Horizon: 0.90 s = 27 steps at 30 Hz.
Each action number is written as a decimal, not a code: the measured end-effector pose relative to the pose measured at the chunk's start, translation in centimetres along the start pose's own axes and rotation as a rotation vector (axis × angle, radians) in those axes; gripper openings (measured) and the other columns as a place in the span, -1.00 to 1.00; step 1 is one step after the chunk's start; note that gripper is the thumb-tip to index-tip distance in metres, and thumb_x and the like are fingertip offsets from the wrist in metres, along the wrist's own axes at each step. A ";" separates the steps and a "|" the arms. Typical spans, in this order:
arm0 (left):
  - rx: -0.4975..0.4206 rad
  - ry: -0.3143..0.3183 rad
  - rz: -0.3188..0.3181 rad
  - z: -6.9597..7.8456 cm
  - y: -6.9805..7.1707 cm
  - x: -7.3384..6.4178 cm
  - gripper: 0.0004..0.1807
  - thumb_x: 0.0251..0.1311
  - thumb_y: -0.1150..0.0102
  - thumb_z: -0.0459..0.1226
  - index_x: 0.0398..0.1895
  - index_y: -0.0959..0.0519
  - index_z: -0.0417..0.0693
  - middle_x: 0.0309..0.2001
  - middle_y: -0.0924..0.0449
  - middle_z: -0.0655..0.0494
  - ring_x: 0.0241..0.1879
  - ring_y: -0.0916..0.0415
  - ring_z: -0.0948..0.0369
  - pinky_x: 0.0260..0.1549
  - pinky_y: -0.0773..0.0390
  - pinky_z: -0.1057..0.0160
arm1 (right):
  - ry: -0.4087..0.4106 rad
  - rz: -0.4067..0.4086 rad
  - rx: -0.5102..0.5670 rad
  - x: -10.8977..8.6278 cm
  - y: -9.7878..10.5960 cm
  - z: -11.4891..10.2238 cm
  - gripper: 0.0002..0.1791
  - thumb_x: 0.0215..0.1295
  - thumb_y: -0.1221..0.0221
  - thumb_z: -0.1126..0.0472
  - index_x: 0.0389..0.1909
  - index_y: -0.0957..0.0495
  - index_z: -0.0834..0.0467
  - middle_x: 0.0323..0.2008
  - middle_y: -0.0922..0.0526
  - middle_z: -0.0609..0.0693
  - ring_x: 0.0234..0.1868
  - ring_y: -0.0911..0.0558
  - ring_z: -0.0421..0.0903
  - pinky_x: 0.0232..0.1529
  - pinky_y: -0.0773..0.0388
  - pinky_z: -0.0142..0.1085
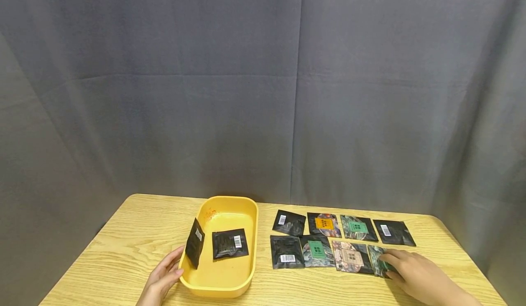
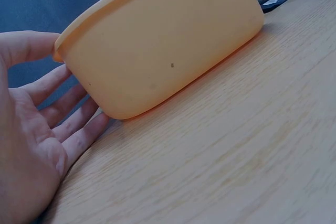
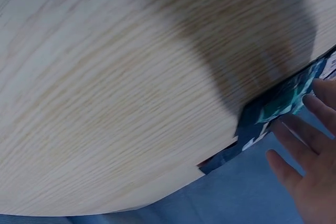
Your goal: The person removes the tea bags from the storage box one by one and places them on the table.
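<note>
My left hand (image 1: 161, 276) grips the near left rim of a yellow plastic tub (image 1: 218, 292), thumb at the rim and fingers along the outer wall in the left wrist view. Inside the tub, one black sachet (image 1: 223, 246) lies flat with its barcode up. Another black sachet (image 1: 194, 244) stands on edge against the left wall. My right hand (image 1: 415, 271) reaches over a green-patterned sachet (image 1: 376, 258) at the right end of the front row. Its fingertips are on that sachet, partly covering it, with the fingers loosely extended in the right wrist view.
Several more flat sachets lie in two rows right of the tub: black barcode-side-up ones (image 1: 287, 246), an orange-labelled one (image 1: 324, 224), green-labelled ones (image 1: 357, 227) and a beige-labelled one (image 1: 351, 256). A grey curtain (image 1: 263, 91) hangs behind the wooden table (image 1: 111, 246).
</note>
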<state>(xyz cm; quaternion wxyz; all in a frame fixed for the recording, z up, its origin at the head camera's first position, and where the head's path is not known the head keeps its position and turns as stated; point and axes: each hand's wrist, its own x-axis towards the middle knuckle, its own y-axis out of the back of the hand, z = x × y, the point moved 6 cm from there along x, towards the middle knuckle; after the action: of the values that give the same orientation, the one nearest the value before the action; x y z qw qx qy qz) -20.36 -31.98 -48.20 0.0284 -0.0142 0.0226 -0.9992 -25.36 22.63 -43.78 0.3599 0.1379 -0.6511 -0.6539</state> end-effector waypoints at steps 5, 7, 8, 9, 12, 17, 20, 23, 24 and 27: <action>-0.014 -0.013 0.000 0.0 0.0 0.1 -0.40 0.34 0.03 -0.38 0.40 -0.18 -0.47 0.30 -0.29 -0.34 0.02 -0.52 0.36 -0.07 -0.50 0.39 | 0.066 0.038 -0.014 0.6 0.7 -1.1 -0.64 -0.06 -0.49 0.27 -0.18 -0.66 0.08 -0.17 -0.65 -0.04 -0.19 -0.67 0.00 -0.23 -0.62 -0.07; -0.019 -0.021 0.001 0.0 0.0 0.1 -0.40 0.34 0.04 -0.39 0.40 -0.17 -0.48 0.30 -0.28 -0.36 0.02 -0.51 0.38 -0.07 -0.51 0.40 | 0.073 0.036 -0.017 1.1 0.9 -1.6 -0.64 -0.06 -0.49 0.25 -0.18 -0.66 0.07 -0.19 -0.66 -0.05 -0.20 -0.68 -0.01 -0.22 -0.63 -0.08; -0.022 -0.023 0.003 0.0 0.0 0.1 -0.40 0.33 0.03 -0.39 0.40 -0.17 -0.49 0.30 -0.28 -0.37 0.02 -0.51 0.39 -0.07 -0.51 0.40 | 0.073 0.033 -0.024 1.3 1.0 -1.9 -0.65 -0.05 -0.49 0.24 -0.18 -0.66 0.07 -0.19 -0.66 -0.06 -0.20 -0.68 -0.01 -0.21 -0.63 -0.08; -0.023 -0.026 0.004 -0.1 0.1 0.1 -0.40 0.33 0.03 -0.39 0.40 -0.17 -0.49 0.30 -0.27 -0.37 0.02 -0.51 0.39 -0.07 -0.51 0.40 | 0.073 0.030 -0.027 1.5 1.1 -2.2 -0.66 -0.04 -0.49 0.23 -0.19 -0.67 0.06 -0.20 -0.66 -0.06 -0.20 -0.68 -0.01 -0.21 -0.63 -0.09; -0.024 -0.041 0.003 -0.1 0.1 0.2 -0.41 0.34 0.04 -0.42 0.39 -0.17 -0.51 0.30 -0.27 -0.37 0.02 -0.51 0.41 -0.08 -0.52 0.40 | 0.077 0.029 -0.034 2.2 1.4 -3.0 -0.68 -0.02 -0.47 0.23 -0.19 -0.67 0.07 -0.22 -0.66 -0.07 -0.21 -0.67 -0.01 -0.21 -0.63 -0.09; -0.019 -0.043 -0.010 -0.4 0.1 0.2 -0.41 0.36 0.06 -0.43 0.39 -0.12 -0.56 0.32 -0.22 -0.43 0.01 -0.50 0.45 -0.09 -0.51 0.42 | 0.116 0.084 -0.053 3.0 1.8 -4.7 -0.67 -0.04 -0.46 0.26 -0.19 -0.67 0.05 -0.25 -0.64 -0.11 -0.24 -0.66 -0.05 -0.25 -0.63 -0.11; -0.014 -0.038 -0.016 -0.4 0.0 0.2 -0.40 0.36 0.07 -0.43 0.40 -0.11 -0.57 0.33 -0.18 -0.46 0.01 -0.49 0.47 -0.09 -0.51 0.43 | 0.163 0.127 -0.054 3.4 1.9 -5.9 -0.67 -0.04 -0.45 0.27 -0.19 -0.67 0.05 -0.26 -0.65 -0.11 -0.25 -0.66 -0.05 -0.26 -0.63 -0.09; -0.022 -0.050 -0.012 -0.4 0.1 0.3 -0.41 0.36 0.07 -0.44 0.39 -0.11 -0.58 0.29 -0.27 -0.37 0.00 -0.50 0.44 -0.10 -0.52 0.41 | 0.197 0.156 -0.064 4.2 2.2 -7.2 -0.66 -0.06 -0.46 0.27 -0.19 -0.67 0.06 -0.26 -0.66 -0.09 -0.26 -0.66 -0.04 -0.27 -0.63 -0.09; -0.025 -0.059 -0.012 -0.4 0.1 0.4 -0.41 0.35 0.07 -0.45 0.38 -0.10 -0.59 0.27 -0.31 -0.31 0.00 -0.51 0.43 -0.10 -0.53 0.41 | 0.204 0.159 -0.060 4.5 2.3 -7.6 -0.67 -0.04 -0.45 0.27 -0.19 -0.67 0.07 -0.25 -0.67 -0.08 -0.26 -0.66 -0.04 -0.27 -0.63 -0.08; -0.040 -0.071 -0.013 -0.5 0.3 0.5 -0.40 0.35 0.07 -0.45 0.38 -0.09 -0.62 0.21 -0.37 -0.13 0.00 -0.51 0.41 -0.09 -0.53 0.40 | 0.228 0.173 -0.053 5.3 2.7 -8.8 -0.67 -0.04 -0.44 0.28 -0.18 -0.68 0.07 -0.24 -0.67 -0.07 -0.24 -0.66 -0.05 -0.25 -0.64 -0.11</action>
<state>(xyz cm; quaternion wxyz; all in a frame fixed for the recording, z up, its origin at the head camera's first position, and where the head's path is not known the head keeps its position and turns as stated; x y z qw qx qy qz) -20.83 -32.23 -48.73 0.0225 -0.0504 0.0412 -0.9976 -22.59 12.87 -40.72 0.4901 0.1451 -0.5978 -0.6175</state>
